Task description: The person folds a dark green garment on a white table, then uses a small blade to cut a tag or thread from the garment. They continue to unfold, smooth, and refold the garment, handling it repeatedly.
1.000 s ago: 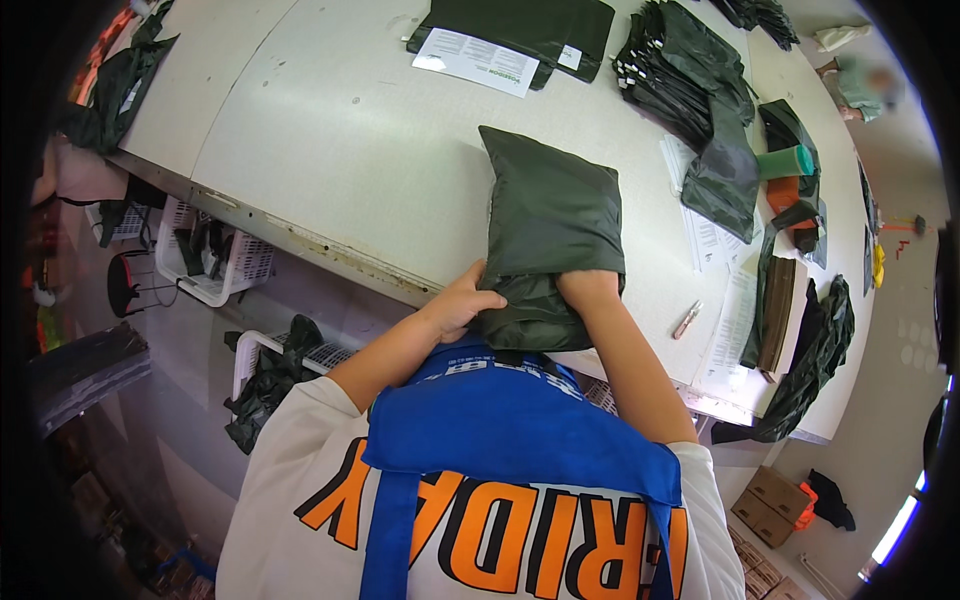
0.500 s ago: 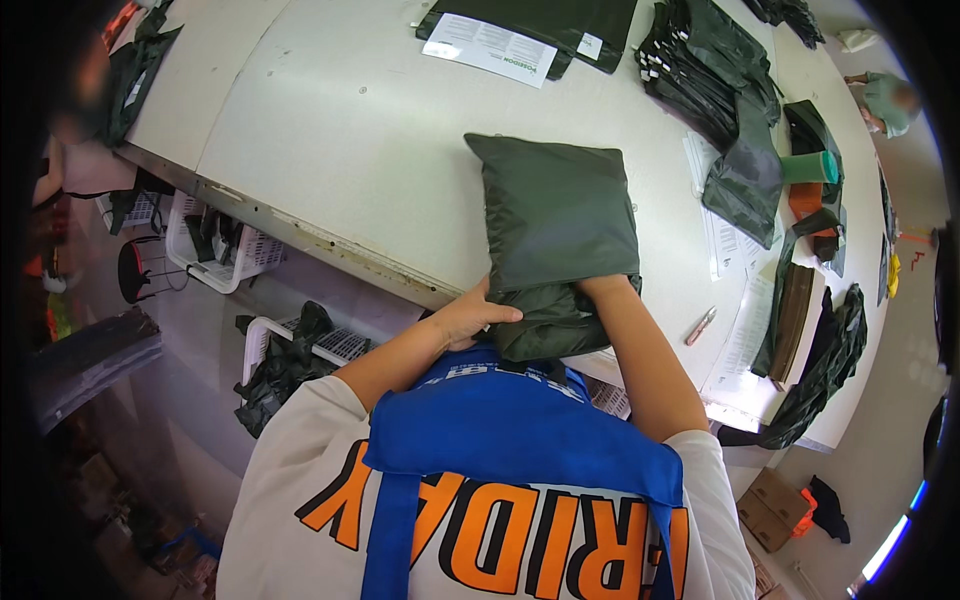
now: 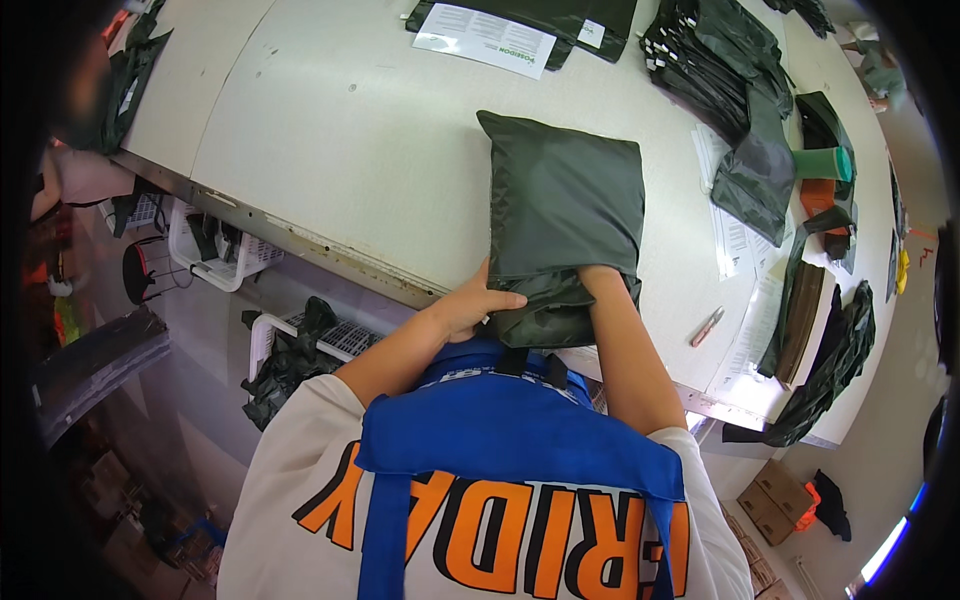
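Nearest me, the blue apron (image 3: 520, 430) is lying just below the dark green bag (image 3: 565, 200), which is resting partly on the table (image 3: 330, 150) and overhanging its near edge, probably so both hands can be reaching its open end. My left hand (image 3: 472, 304) is pinching the bag's lower left side, thumb on top and fingers going behind, seemingly steadying the loose fabric. My right hand (image 3: 603, 284) is disappearing under the fold at the opening; I cannot tell whether its fingers are spreading or gripping inside.

To the right, a pen (image 3: 707, 328) is lying near the paper sheets (image 3: 752, 335), likely within easy reach. Farther off, a green cylinder (image 3: 823, 163) is sitting beside the pile of dark bags (image 3: 705, 70), and a white printed sheet (image 3: 485, 40) is lying partly over more dark plastic (image 3: 590, 15).
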`<action>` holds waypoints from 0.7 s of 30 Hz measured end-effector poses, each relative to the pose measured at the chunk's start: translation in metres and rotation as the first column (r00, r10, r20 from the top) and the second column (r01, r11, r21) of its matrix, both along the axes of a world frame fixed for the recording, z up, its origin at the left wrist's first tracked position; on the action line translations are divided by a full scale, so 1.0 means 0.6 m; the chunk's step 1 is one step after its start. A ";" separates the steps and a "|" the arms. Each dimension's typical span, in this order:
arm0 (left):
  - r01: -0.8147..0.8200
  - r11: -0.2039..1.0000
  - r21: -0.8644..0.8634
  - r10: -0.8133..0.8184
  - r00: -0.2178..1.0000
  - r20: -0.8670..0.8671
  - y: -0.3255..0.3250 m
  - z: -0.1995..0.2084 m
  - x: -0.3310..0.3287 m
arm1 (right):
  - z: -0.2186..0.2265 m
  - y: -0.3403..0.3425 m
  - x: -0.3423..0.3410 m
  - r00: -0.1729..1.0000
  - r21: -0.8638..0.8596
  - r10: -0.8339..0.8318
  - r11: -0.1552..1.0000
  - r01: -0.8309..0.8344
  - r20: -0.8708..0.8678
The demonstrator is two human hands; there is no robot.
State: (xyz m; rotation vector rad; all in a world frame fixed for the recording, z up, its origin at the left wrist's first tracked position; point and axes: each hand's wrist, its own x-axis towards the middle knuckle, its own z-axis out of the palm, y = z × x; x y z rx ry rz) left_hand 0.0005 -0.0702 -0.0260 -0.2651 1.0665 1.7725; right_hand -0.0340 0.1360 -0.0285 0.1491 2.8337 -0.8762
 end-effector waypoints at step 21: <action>0.110 0.994 -0.020 -0.112 0.984 -0.139 -0.044 -0.005 -0.036 | 0.094 -0.061 -0.047 0.975 0.052 0.027 0.998 -0.039 0.222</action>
